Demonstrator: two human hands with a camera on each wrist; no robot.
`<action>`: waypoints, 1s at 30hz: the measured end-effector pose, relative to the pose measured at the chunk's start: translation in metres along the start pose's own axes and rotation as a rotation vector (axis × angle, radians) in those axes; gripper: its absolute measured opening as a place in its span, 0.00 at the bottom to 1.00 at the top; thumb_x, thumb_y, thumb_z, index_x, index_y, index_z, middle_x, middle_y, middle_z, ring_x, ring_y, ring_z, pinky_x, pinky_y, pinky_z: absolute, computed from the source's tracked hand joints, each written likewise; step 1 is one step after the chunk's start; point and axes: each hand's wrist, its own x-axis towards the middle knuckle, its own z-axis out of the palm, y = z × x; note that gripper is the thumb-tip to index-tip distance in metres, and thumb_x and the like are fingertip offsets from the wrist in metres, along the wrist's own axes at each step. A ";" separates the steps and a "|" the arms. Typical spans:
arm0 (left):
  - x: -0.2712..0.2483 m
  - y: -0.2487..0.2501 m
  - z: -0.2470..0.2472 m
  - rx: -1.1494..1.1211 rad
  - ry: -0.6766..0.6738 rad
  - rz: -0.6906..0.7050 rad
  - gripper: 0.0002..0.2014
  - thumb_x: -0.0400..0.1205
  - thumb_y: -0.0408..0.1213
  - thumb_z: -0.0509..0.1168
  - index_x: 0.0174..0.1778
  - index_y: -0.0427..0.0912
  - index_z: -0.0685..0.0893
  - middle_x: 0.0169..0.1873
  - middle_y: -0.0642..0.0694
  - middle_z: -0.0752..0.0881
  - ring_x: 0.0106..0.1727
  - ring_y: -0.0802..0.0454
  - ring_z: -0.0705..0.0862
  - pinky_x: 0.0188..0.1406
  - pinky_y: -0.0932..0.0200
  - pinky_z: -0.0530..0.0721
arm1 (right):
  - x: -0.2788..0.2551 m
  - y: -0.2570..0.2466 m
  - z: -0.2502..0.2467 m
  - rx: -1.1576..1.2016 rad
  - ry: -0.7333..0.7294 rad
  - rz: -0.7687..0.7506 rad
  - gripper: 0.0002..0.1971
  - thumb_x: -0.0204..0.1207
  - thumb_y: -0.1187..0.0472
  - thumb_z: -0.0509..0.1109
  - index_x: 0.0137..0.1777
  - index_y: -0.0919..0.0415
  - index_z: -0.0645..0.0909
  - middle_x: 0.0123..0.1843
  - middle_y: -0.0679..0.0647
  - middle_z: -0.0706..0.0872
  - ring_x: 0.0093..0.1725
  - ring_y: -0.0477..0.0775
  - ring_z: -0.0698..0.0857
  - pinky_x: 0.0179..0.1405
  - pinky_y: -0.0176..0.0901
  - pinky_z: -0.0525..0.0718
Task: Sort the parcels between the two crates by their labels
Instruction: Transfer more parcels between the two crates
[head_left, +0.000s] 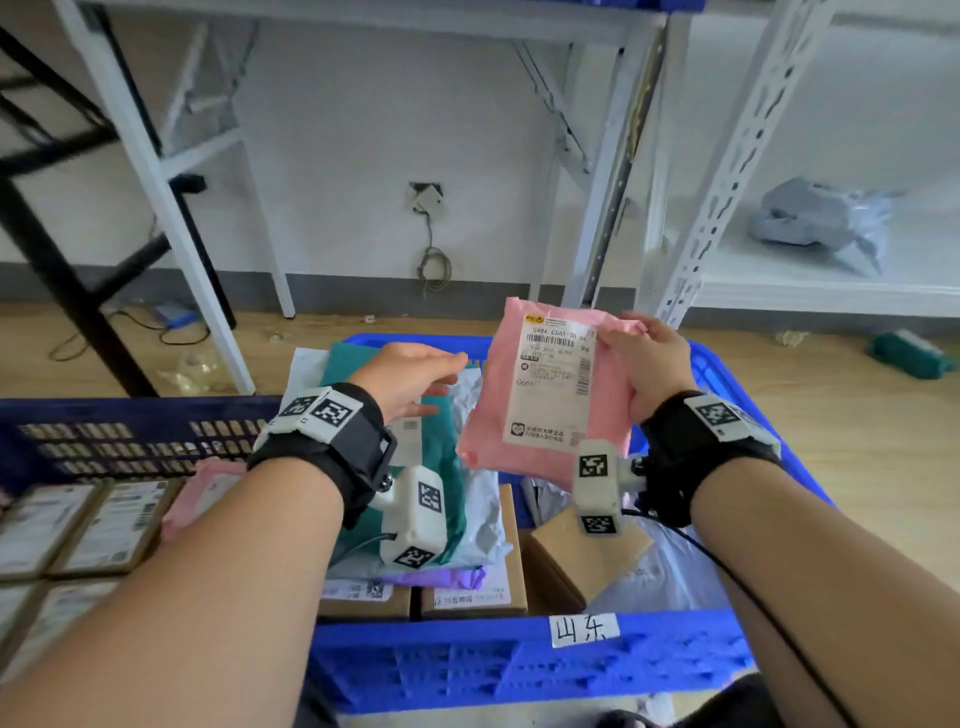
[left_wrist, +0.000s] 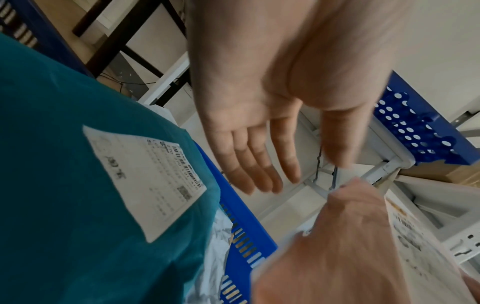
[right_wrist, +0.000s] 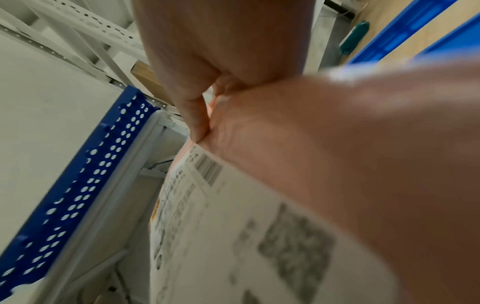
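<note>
Right hand (head_left: 647, 364) grips pink parcel (head_left: 540, 395) (label print blurred, unreadable).

The pink parcel (head_left: 545, 395) is showing as smooth, faintly glossy plastic film, its white label (head_left: 555, 382) looking like matt paper; the teal mailer (left_wrist: 78, 185) is reading as soft matt plastic (slightly wrinkled); the blue crate (head_left: 524, 670) is looking like hard moulded plastic; the brown boxes (head_left: 470, 587) are appearing as matt cardboard; the shelving (head_left: 748, 140) is looking like white painted metal.
</note>
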 end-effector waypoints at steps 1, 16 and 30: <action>-0.002 0.001 0.001 0.010 -0.059 -0.009 0.14 0.80 0.48 0.69 0.54 0.41 0.86 0.49 0.46 0.88 0.49 0.52 0.84 0.52 0.54 0.82 | -0.003 -0.001 0.004 0.016 -0.008 0.000 0.14 0.68 0.61 0.77 0.54 0.54 0.85 0.55 0.59 0.89 0.53 0.60 0.89 0.54 0.58 0.88; 0.004 0.000 -0.001 -0.051 -0.160 -0.015 0.20 0.78 0.31 0.72 0.66 0.32 0.80 0.58 0.37 0.88 0.59 0.41 0.87 0.65 0.42 0.82 | -0.019 0.002 0.034 0.063 -0.303 0.095 0.20 0.69 0.65 0.77 0.61 0.67 0.81 0.53 0.62 0.91 0.53 0.63 0.90 0.56 0.63 0.87; 0.003 -0.001 -0.009 -0.097 -0.115 0.004 0.19 0.81 0.31 0.67 0.68 0.31 0.78 0.58 0.36 0.87 0.51 0.45 0.88 0.50 0.52 0.88 | -0.030 -0.003 0.046 0.089 -0.428 0.153 0.11 0.73 0.73 0.73 0.54 0.65 0.83 0.52 0.62 0.91 0.49 0.61 0.90 0.51 0.55 0.89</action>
